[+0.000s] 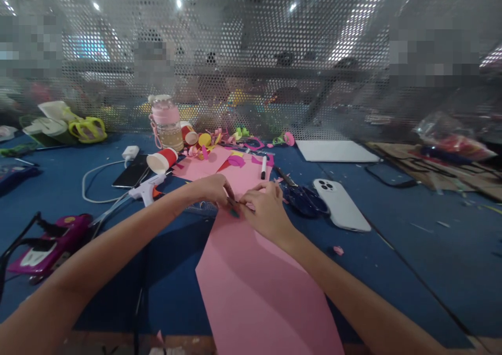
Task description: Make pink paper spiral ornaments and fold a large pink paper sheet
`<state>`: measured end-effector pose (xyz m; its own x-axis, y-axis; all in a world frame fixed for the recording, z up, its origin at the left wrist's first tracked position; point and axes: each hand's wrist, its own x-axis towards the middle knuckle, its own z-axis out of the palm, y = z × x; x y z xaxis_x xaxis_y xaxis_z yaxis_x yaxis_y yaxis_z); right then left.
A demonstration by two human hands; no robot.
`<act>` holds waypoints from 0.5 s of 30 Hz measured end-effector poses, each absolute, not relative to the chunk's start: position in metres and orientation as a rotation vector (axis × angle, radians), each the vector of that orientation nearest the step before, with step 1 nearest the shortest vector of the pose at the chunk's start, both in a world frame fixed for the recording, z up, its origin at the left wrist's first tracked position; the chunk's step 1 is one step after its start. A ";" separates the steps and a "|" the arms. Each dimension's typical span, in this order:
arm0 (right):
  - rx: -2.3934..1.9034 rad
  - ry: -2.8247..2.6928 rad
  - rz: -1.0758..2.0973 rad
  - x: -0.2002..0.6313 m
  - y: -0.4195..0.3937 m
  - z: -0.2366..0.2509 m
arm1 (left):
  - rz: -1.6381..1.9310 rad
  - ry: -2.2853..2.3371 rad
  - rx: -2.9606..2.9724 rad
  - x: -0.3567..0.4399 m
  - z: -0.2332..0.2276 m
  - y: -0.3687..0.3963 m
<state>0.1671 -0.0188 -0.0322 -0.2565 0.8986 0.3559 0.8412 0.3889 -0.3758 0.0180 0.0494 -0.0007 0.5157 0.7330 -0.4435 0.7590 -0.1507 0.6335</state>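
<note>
Lettering: I find none legible anywhere in view; the red paper cup (pixel 162 161), the bottle with the pink band (pixel 167 122) and the white phone (pixel 340 204) lying face down show no readable mark at this sharpness

Both hands meet over the far end of the pink paper sheet (pixel 259 287), which lies on the blue surface (pixel 411 240) and runs toward me, its near edge cut off by the frame. The left hand (pixel 212 189) and right hand (pixel 265 208) have their fingers pressed together at the tips, pinching a small dark piece (pixel 232 208) at the sheet's edge; I cannot tell what that piece is, as the fingers cover most of it

Left of the hands lies a white glue gun (pixel 148 190); beyond them a black marker (pixel 263 167) rests on pink offcuts (pixel 219 168). Dark-handled scissors (pixel 301 195) sit just beside the phone. The objects behind the perforated screen (pixel 251 57) are blurred past identifying
</note>
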 end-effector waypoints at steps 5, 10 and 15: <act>-1.515 -2.220 0.128 0.166 -0.022 -0.028 | 0.023 1.153 1.960 0.017 -0.008 0.051; -1.498 -2.175 0.184 0.166 -0.020 -0.028 | 0.043 1.175 1.957 0.018 -0.009 0.050; -1.459 -2.119 0.199 0.166 -0.018 -0.030 | 0.045 1.202 1.976 0.019 -0.006 0.047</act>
<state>0.1662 -0.0181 -0.0303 -0.2563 0.8983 0.3569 0.8163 0.3989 -0.4178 0.0191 0.0473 -0.0057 0.5467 0.7585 -0.3547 0.7297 -0.2238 0.6460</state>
